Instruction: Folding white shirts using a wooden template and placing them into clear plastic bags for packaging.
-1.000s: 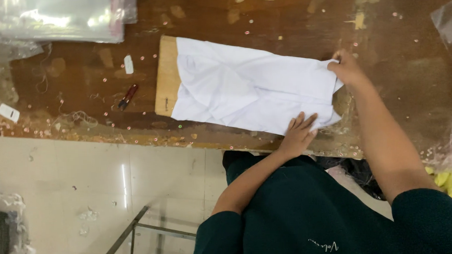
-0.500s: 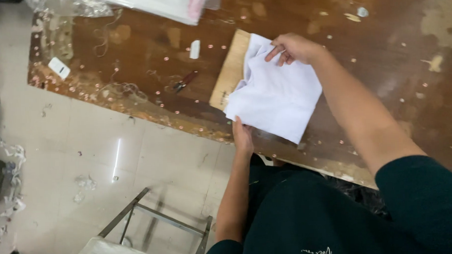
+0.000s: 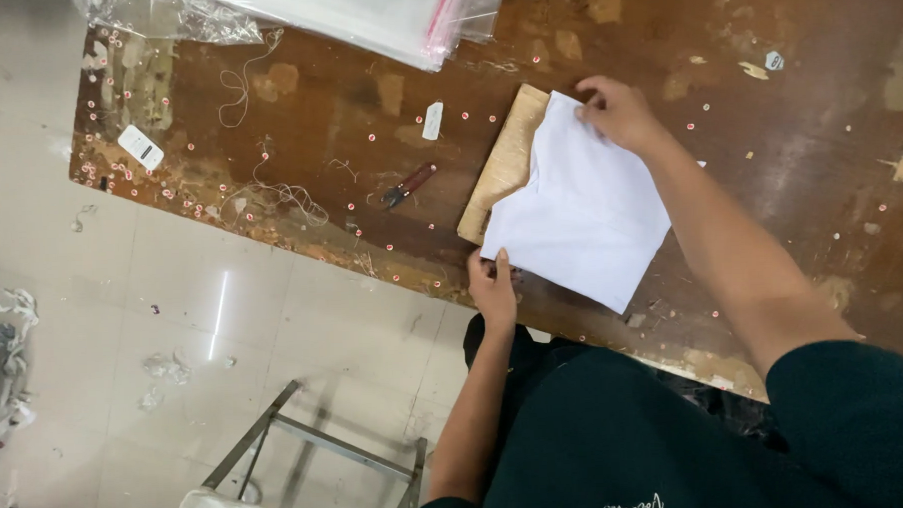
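Note:
A folded white garment [image 3: 585,209] lies on a worn brown table [image 3: 789,172], partly over a tan cardboard sheet [image 3: 503,157]. My left hand [image 3: 493,288] pinches the garment's near left corner at the table edge. My right hand [image 3: 619,113] grips the garment's far edge, my forearm crossing above the cloth.
Small snips with a red handle [image 3: 409,183] lie left of the cardboard. Clear plastic bags [image 3: 383,16] are stacked at the table's far side. A white tag [image 3: 140,147], loose threads and small round dots litter the table. A metal frame [image 3: 318,449] stands on the tiled floor.
The garment went from a long spread strip to a shorter folded shape; my right hand carried its right end leftward over the rest. My left hand moved to the near left corner.

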